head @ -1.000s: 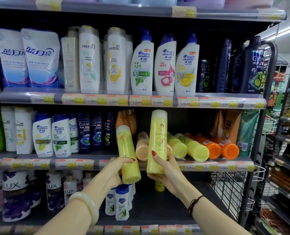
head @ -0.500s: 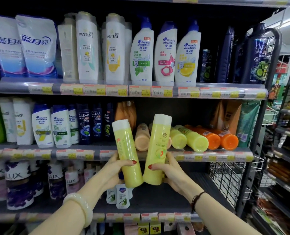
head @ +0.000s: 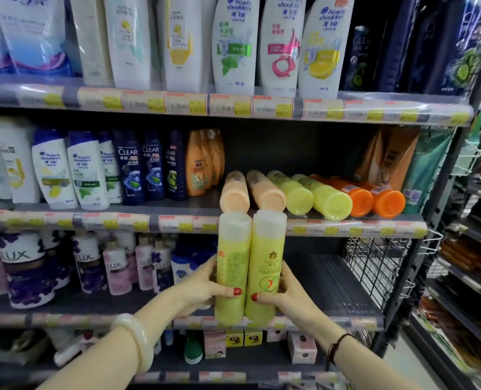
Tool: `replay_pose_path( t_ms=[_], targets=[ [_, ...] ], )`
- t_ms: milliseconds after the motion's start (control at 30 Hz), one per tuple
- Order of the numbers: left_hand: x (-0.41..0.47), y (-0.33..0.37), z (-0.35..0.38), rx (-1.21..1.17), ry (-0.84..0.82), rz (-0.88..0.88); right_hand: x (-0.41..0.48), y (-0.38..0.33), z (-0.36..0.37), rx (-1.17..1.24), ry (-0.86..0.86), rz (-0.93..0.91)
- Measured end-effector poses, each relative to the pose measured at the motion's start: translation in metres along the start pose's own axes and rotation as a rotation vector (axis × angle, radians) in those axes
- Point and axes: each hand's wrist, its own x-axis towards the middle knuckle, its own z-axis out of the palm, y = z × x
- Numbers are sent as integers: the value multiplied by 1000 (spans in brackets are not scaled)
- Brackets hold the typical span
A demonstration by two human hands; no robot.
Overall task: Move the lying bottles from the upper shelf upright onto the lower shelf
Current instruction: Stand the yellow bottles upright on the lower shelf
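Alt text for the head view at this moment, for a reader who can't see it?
Two bare hands, left hand and right hand, each hold a yellow bottle upright, side by side, at the lower shelf front edge. Six bottles lie on the upper shelf: two peach, two yellow, two orange.

Upper shelf (head: 346, 225): 6 lying btls (head: 329, 201)
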Motion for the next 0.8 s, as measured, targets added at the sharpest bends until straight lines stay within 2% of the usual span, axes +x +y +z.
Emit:
replay_pose_path(
  t_ms=[433, 800],
  targets=[
    [62, -42, 23, 245, 50, -84, 27, 56, -32, -113, 47, 71],
    [121, -76, 29, 195, 153, -23, 75, 95, -59, -105, 67, 27]
  ],
)
